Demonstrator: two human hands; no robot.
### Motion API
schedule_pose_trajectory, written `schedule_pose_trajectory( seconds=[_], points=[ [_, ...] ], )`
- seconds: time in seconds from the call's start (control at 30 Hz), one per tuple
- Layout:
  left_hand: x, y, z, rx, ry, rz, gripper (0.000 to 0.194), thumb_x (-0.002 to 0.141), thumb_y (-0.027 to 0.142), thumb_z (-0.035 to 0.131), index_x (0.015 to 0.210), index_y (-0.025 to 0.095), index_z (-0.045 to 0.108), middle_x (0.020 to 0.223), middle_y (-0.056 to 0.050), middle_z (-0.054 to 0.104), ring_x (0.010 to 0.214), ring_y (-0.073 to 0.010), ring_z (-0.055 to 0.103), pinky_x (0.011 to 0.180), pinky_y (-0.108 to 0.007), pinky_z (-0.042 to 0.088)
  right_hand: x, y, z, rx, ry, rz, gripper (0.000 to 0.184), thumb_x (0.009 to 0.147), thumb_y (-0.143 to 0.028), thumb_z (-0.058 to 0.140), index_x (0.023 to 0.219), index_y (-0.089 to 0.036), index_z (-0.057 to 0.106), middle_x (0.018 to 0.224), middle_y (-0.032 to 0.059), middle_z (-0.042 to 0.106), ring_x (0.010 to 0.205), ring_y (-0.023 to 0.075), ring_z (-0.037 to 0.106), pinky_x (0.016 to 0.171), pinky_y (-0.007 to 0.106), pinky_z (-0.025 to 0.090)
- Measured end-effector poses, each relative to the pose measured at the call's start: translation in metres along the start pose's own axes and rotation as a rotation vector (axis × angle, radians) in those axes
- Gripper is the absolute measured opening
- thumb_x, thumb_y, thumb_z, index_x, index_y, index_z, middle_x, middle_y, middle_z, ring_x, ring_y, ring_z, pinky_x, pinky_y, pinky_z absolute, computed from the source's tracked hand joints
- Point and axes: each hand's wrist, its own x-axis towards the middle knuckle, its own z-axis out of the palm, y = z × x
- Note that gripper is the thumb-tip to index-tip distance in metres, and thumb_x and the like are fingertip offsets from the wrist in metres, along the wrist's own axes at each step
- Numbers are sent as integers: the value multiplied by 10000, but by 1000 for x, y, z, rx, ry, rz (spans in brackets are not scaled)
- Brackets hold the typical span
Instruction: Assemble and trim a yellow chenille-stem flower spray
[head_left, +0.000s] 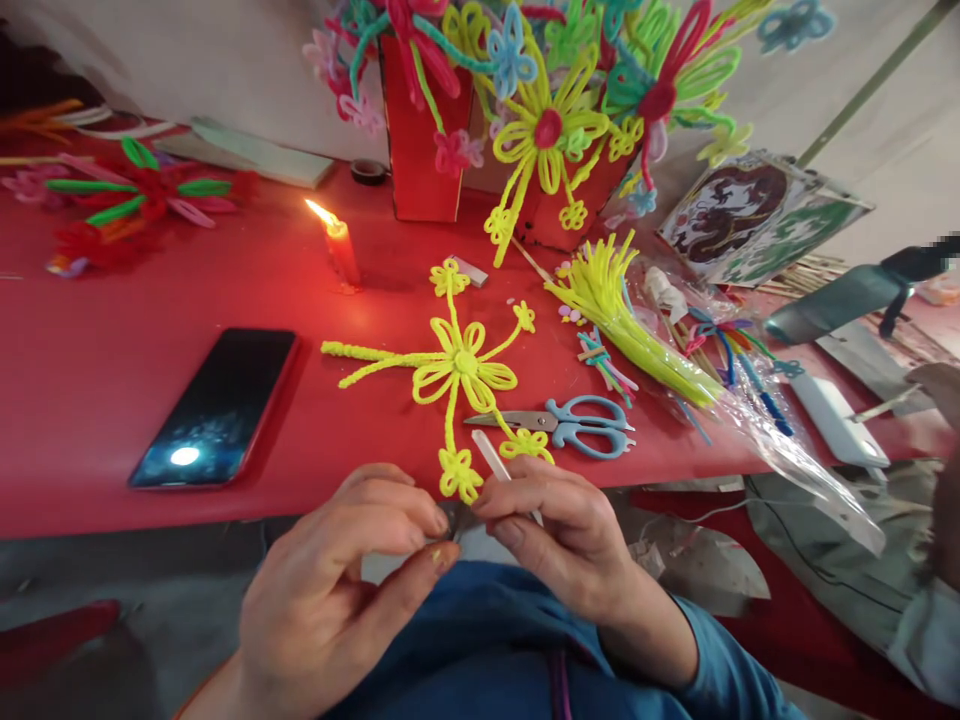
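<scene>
My right hand (559, 520) is closed around a translucent white glue stick (491, 457), whose upper end points toward the table. Beside it my left hand (352, 570) is half curled, thumb and fingertips slightly apart. A tiny yellowish bit sits on that thumb. Just beyond both hands lies a yellow pipe-cleaner flower (465, 365) with small blossoms on bent stems and two longer twisted stems to the left. Its lowest blossom (459, 474) is close to my fingertips. Blue-handled scissors (581, 425) lie at its right, the blades by a lower stem.
A lit red candle (343, 255) stands behind the flower. A phone (217, 410) lies at left. Yellow pipe cleaners (637, 330) in plastic, a bottle (832, 300) and red vases (424, 150) of pipe-cleaner flowers surround the workspace. Another person's hand (937, 385) shows at the right edge.
</scene>
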Motion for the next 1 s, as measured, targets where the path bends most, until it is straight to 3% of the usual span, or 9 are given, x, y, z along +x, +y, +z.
schedule_pose_trajectory(
  seconds=[0.2, 0.63, 0.8, 1.0],
  points=[
    [-1, -3, -3, 93, -64, 107, 264, 710, -2, 553, 852, 217, 596, 783, 5, 658, 728, -128, 621, 718, -271, 511, -2, 1, 1, 11, 22, 17, 155, 836, -161, 496, 927, -214, 609, 715, -2, 576, 661, 107, 528, 611, 239, 445],
    [-6, -4, 1, 129, -24, 17, 173, 695, 148, 667, 683, 225, 512, 676, 55, 624, 604, -100, 588, 803, -319, 478, -4, 2, 1, -10, 32, 47, 148, 844, -183, 487, 903, -202, 621, 688, 7, 599, 644, 114, 528, 584, 240, 446],
    [-8, -7, 2, 50, -45, -6, 194, 714, 209, 662, 810, 221, 494, 683, 44, 614, 671, -115, 596, 767, -297, 487, -5, 3, 0, -5, 42, 37, 152, 839, -164, 491, 911, -210, 616, 710, 7, 611, 651, 111, 537, 584, 233, 448],
    [-3, -8, -2, 120, -114, 126, 227, 737, 26, 569, 850, 223, 581, 776, 16, 638, 715, -108, 603, 761, -286, 489, -5, 3, 0, -23, 38, 44, 139, 837, -159, 491, 880, -204, 615, 683, 1, 595, 640, 111, 527, 583, 234, 443]
  ],
)
